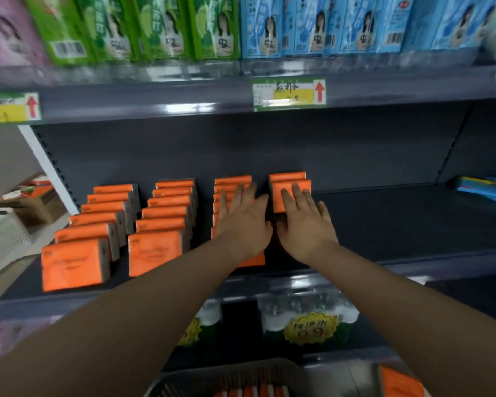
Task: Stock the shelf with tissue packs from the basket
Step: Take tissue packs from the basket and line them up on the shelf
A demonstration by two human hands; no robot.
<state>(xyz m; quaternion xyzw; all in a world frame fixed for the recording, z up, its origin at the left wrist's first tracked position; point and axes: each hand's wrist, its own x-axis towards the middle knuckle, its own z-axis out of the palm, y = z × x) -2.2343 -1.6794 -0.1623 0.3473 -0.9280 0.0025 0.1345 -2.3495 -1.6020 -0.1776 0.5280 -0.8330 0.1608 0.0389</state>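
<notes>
**Both hands flat on the orange rows**

At your far left a white crate (pixel 3 236) sits beyond the end of the dark shelf (pixel 413 224). On that shelf the orange tissue packs (pixel 166 213) stand upright in rows running front to back. The first row (pixel 75 266) is at the left end and the second row (pixel 155 253) is just beside it, each several packs deep.

Your left hand (pixel 242 222) lies palm down over the third row (pixel 232 180), with the fingers straight and slightly spread, gripping nothing. It hides the middle packs of that row. Below it, at the bottom edge of the view, the dark basket (pixel 232 373) holds spare packs (pixel 249 392) in the same orange.

Your right hand (pixel 305 224) is just beside the left, thumbs close together. Its fingers are straight and fanned wide, and their tips rest on the front pack of the fourth row (pixel 287 176), which is two packs deep.

Further right, a loose orange pack (pixel 401 382) shows at the bottom edge beside the basket. A few blue packs (pixel 484 190) lie flat at the shelf's far right end.
</notes>
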